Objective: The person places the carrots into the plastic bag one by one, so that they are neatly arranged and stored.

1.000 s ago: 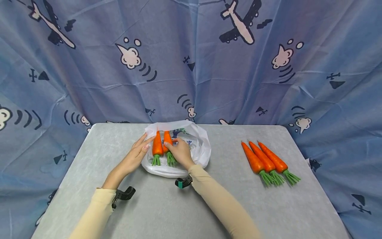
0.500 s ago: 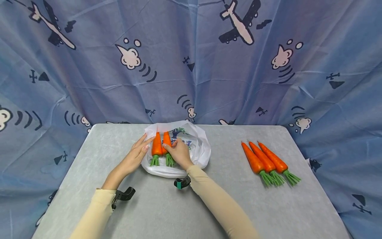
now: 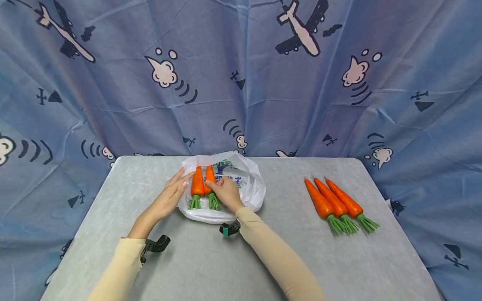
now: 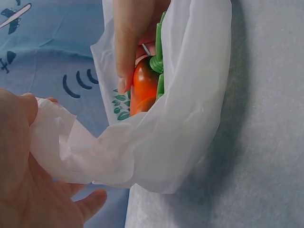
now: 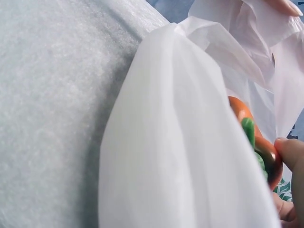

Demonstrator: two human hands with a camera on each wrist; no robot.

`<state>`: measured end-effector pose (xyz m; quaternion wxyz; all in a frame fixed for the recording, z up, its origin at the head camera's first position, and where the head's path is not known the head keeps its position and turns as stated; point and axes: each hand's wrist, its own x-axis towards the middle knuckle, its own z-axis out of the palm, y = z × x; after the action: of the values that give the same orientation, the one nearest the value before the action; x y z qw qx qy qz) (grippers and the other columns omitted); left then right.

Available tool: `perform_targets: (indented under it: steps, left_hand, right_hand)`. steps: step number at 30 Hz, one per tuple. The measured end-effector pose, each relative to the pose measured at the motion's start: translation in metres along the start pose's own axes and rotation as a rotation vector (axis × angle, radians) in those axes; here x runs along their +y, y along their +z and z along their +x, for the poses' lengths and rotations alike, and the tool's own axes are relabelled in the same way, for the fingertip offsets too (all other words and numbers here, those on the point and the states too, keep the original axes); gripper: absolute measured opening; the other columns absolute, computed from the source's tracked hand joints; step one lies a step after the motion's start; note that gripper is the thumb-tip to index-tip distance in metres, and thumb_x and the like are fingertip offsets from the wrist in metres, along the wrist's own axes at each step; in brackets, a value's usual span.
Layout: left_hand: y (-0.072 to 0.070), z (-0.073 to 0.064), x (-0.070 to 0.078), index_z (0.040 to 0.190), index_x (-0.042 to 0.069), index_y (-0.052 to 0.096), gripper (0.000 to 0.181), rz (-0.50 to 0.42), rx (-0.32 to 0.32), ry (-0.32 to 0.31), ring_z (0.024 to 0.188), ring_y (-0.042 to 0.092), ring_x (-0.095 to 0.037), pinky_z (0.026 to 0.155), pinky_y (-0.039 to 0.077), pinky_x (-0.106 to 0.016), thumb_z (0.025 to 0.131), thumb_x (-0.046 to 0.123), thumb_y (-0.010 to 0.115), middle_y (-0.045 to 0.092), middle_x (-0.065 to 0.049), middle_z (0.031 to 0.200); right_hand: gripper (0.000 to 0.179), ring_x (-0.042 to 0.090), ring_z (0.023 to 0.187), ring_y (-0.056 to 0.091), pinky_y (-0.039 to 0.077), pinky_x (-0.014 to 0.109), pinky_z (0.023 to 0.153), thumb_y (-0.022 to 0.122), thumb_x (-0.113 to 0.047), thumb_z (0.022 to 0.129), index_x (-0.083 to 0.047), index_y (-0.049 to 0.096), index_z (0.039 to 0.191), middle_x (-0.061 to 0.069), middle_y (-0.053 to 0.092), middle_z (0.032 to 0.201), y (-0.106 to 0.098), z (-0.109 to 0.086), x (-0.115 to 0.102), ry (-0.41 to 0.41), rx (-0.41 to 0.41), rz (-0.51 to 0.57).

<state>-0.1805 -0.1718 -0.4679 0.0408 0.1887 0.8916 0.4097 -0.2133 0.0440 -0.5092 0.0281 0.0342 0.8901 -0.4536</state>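
Observation:
A white plastic bag with a printed tree lies on the table, mouth facing me. Two orange carrots with green stem tops lie side by side inside it. My right hand reaches into the mouth and grips the right carrot near its thick end; the left carrot lies just beside it. At the bag's left rim my left hand holds the plastic between thumb and fingers. In the right wrist view the bag's side covers much of the carrots.
Three more carrots lie in a slanting row on the right of the grey table. A blue curtain printed with aeroplanes hangs behind the table's far edge.
Both carrots in the bag have shifted slightly left, and my right hand moved a little left with the right one. My left hand has stayed at the rim.

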Motion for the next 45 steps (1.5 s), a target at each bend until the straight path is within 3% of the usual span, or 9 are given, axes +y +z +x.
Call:
perform_targets:
  steps: [8,17,20,23,28,37,45]
  left_hand:
    - [-0.0031,-0.0015,-0.0001,0.154,0.023,0.037,0.047,0.005,-0.003,0.000,0.150,0.011,-0.052,0.111,0.013,-0.079,0.109,0.034,0.029,0.009,-0.016,0.168]
    - [-0.0046,-0.0021,-0.0007,0.153,0.024,0.038,0.045,-0.008,0.003,-0.003,0.151,0.011,-0.050,0.112,0.013,-0.077,0.109,0.030,0.031,0.010,-0.016,0.168]
    - [-0.0047,-0.0025,-0.0007,0.153,0.024,0.038,0.045,-0.008,0.003,-0.007,0.151,0.012,-0.050,0.112,0.014,-0.077,0.109,0.031,0.031,0.010,-0.016,0.168]
    - [-0.0046,-0.0026,-0.0004,0.153,0.021,0.038,0.045,-0.005,0.001,-0.005,0.150,0.012,-0.051,0.112,0.014,-0.078,0.109,0.030,0.031,0.010,-0.017,0.167]
    - [-0.0049,-0.0023,0.0010,0.153,0.019,0.039,0.045,-0.007,0.002,0.000,0.151,0.012,-0.050,0.112,0.015,-0.077,0.109,0.027,0.031,0.010,-0.017,0.167]
    - [-0.0047,-0.0015,0.0010,0.153,0.020,0.039,0.045,-0.001,0.002,0.001,0.150,0.012,-0.050,0.113,0.015,-0.076,0.109,0.025,0.032,0.010,-0.017,0.167]
    - [-0.0039,-0.0016,0.0007,0.153,0.020,0.038,0.046,0.003,-0.005,-0.004,0.150,0.012,-0.050,0.113,0.015,-0.077,0.109,0.031,0.030,0.010,-0.017,0.167]
  right_hand:
    - [0.043,0.013,0.062,0.049,0.036,0.022,0.055,0.069,-0.053,0.086,-0.016,0.054,0.073,-0.004,0.048,0.066,0.0011,0.0003,0.0027,0.016,-0.044,-0.002]
    - [0.042,0.013,0.068,0.051,0.038,0.022,0.059,0.083,-0.046,0.075,-0.012,0.058,0.082,-0.001,0.056,0.073,0.0020,-0.0015,0.0050,-0.019,-0.099,-0.023]
    - [0.044,0.014,0.073,0.054,0.042,0.022,0.063,0.084,-0.044,0.074,-0.009,0.062,0.090,0.002,0.062,0.080,0.0013,-0.0024,0.0044,-0.032,-0.112,-0.032]
    - [0.052,0.014,0.074,0.058,0.045,0.023,0.064,0.083,-0.043,0.075,-0.006,0.065,0.107,0.006,0.067,0.086,0.0006,-0.0029,0.0040,-0.053,-0.131,-0.033]
    - [0.065,0.013,0.069,0.056,0.044,0.023,0.060,0.081,-0.044,0.078,-0.009,0.061,0.130,0.006,0.066,0.084,-0.0003,-0.0026,0.0040,-0.071,-0.162,-0.043]
    - [0.075,0.011,0.070,0.056,0.045,0.025,0.066,0.079,-0.050,0.079,-0.011,0.056,0.139,0.002,0.066,0.081,-0.0008,-0.0018,0.0046,-0.096,-0.162,-0.107]
    - [0.073,0.010,0.066,0.053,0.041,0.023,0.063,0.076,-0.053,0.081,-0.017,0.056,0.141,0.000,0.063,0.076,0.0008,-0.0018,0.0067,-0.124,-0.164,-0.125]
